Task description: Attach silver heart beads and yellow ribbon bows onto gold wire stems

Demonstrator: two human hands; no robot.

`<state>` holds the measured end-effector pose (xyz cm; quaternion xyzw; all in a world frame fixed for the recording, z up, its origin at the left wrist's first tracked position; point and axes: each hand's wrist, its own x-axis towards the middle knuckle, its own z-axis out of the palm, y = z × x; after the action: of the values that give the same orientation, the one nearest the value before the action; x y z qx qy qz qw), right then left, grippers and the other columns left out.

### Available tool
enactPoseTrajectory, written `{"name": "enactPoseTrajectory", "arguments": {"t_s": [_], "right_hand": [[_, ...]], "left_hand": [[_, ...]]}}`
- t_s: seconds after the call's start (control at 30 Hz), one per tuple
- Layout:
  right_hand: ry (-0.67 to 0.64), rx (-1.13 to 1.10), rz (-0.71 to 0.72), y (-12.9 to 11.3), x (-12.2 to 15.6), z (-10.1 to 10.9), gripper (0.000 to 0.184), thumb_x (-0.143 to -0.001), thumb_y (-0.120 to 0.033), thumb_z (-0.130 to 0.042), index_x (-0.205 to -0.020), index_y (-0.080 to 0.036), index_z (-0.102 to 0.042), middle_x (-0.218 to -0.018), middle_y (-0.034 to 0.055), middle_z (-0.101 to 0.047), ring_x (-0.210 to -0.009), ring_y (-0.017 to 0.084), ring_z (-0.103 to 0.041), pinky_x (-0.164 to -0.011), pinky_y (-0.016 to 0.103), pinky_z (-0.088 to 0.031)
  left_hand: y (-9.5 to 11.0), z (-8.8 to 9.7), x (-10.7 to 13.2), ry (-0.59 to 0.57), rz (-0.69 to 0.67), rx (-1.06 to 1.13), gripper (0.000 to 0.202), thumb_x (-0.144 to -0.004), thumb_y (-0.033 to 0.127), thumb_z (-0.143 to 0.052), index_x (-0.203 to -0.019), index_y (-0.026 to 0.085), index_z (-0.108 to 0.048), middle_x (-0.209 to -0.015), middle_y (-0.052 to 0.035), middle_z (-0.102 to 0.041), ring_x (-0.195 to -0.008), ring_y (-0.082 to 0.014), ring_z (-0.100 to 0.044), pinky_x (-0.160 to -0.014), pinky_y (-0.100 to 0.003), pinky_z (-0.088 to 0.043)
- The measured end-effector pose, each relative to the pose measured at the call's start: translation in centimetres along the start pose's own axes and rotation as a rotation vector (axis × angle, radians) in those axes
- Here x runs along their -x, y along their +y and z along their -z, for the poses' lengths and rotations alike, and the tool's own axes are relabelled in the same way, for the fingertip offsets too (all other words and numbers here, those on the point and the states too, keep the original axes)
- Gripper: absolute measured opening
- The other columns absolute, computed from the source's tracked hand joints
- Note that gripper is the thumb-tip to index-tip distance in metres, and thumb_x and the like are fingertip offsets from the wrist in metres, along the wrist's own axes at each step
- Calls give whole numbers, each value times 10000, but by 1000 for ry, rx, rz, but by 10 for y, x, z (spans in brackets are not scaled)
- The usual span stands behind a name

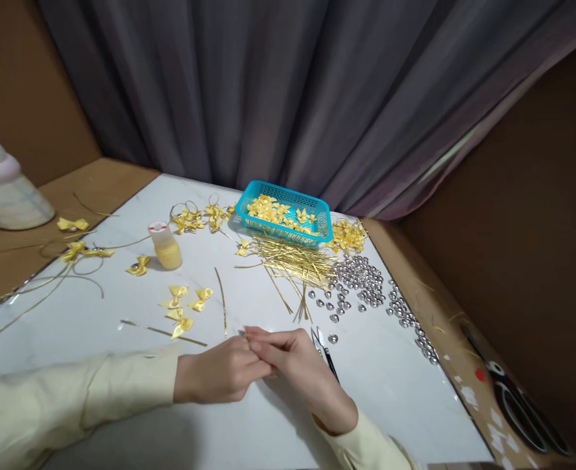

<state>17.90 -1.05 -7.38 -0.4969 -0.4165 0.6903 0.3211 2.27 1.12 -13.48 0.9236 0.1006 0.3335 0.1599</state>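
My left hand [226, 371] and my right hand [295, 359] meet over the front of the white board, fingers closed against each other. Whatever they pinch is hidden behind the fingers. Just right of my right hand lie small scissors [326, 352] with black handles. Beyond my left hand rest several yellow ribbon bows [180, 323] and a gold twist tie [163, 333]. Another gold tie [221, 300] lies farther ahead. Silver heart-shaped beads [359, 277] are scattered to the right, beside a pile of gold ties [292, 258].
At the back stands a blue basket [330, 225] of yellow bows. A spool of yellow thread [168, 251] stands upright at left centre. Finished-looking bows with cords [75, 251] lie far left, near a large bottle [11, 189]. Large black scissors [520, 408] lie at the right edge.
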Motion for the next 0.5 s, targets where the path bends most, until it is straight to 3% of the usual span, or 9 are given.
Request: {"name": "enactPoseTrajectory", "arguments": {"t_s": [0.1, 0.2, 0.37, 0.43, 0.5], "right_hand": [[93, -26, 106, 7, -8, -4, 350, -635, -503, -804, -706, -163, -757, -903, 111, -769, -1164, 287, -610, -1002, 381, -432], [203, -80, 165, 9, -16, -1, 392, -653, -535, -782, -706, -150, -731, -909, 121, -763, -970, 270, -693, -888, 383, -501], [329, -132, 78, -7, -11, 23, 534, -673, -622, -727, -780, -100, -750, -882, 168, -748, -818, 258, -716, -690, 346, -560], [261, -88, -12, -13, -3, 31, 584, -689, -653, -693, -760, -77, -761, -843, 183, -743, -797, 261, -716, -679, 353, -568], [87, -45, -86, -14, 4, 33, 623, -716, -670, -653, -825, -69, -774, -822, 170, -742, -786, 241, -709, -730, 363, -564]], "left_hand": [[2, 0, 0, -17, 45, -52, 322, -776, -28, -351, -841, 146, -613, -704, -66, -652, -660, -185, -581, -651, -283, -484], [2, 2, -2, -6, 110, -40, 314, -807, -29, -338, -859, 147, -594, -744, -69, -649, -719, -179, -588, -678, -268, -495], [2, 13, -11, 3, 125, -64, 308, -838, -45, -321, -854, 133, -571, -674, -49, -603, -634, -160, -541, -618, -247, -459], [3, 18, -15, -44, 91, -158, 306, -841, -51, -323, -827, 125, -573, -655, -54, -592, -607, -173, -519, -593, -271, -438], [5, 22, -19, -152, 25, -243, 285, -868, -20, -349, -792, 123, -584, -659, -64, -602, -604, -189, -519, -576, -297, -427]]}}
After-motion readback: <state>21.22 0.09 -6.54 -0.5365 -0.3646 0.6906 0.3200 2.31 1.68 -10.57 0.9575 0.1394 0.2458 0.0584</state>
